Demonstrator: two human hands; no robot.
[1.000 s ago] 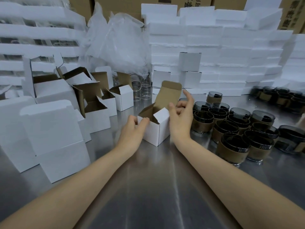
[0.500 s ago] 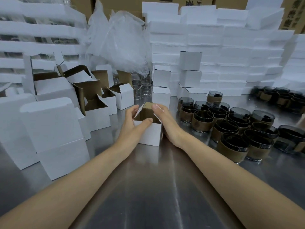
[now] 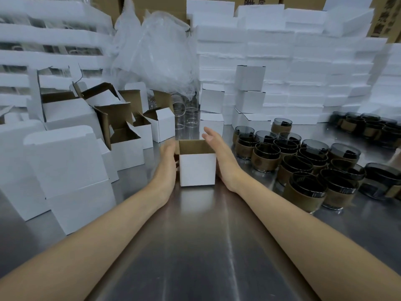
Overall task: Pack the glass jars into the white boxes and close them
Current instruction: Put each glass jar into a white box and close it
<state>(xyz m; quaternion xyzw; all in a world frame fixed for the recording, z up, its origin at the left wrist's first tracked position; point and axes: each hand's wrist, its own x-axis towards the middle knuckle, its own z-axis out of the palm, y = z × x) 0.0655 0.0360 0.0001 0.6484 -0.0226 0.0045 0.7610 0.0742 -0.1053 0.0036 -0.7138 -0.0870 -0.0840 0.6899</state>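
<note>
Brushed steel table (image 3: 195, 246). Centre: white box (image 3: 197, 169), top open. Left: cluster of open white boxes (image 3: 128, 148). Right: dark, brown-banded glass jars (image 3: 303, 170). Rear: clear glass cylinders (image 3: 186, 118), stacked foam slabs (image 3: 293, 61).

The fingertips of the left hand (image 3: 168, 164) were hidden behind the white box (image 3: 197, 169), and what the box held could not be seen. The picture's right edge cut off the outermost jar (image 3: 384, 179) and the print on the cardboard carton (image 3: 385, 18). Emblems on the brown sleeves (image 3: 263, 162) were too small to read.
</note>
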